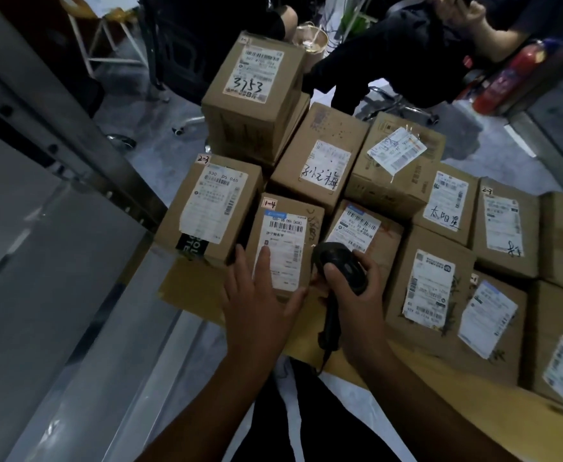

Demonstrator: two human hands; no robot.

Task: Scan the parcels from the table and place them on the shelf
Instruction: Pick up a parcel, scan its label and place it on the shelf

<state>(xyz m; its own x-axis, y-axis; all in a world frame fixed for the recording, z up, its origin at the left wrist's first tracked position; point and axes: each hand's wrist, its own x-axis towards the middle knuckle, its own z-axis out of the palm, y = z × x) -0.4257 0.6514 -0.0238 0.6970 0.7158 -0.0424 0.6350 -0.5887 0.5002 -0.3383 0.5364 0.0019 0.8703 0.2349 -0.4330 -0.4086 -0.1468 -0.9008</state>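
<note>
Several cardboard parcels with white shipping labels cover the table (190, 288). The near one, tagged 1-4 (286, 238), stands at the table's front left. My left hand (256, 295) lies on its label with fingers spread and straight, the thumb at the box's lower right edge. My right hand (350, 291) grips a black handheld barcode scanner (340, 265) just right of that parcel, its head pointing toward the box. A parcel tagged 2-3 (210, 208) sits to the left, and a tall box marked 3753 (256, 91) is stacked behind.
Grey metal shelving (40, 195) runs along the left side. A seated person in dark clothes (406, 48) is beyond the table, with a red fire extinguisher (503, 78) at the far right. More parcels (493, 295) fill the table's right half.
</note>
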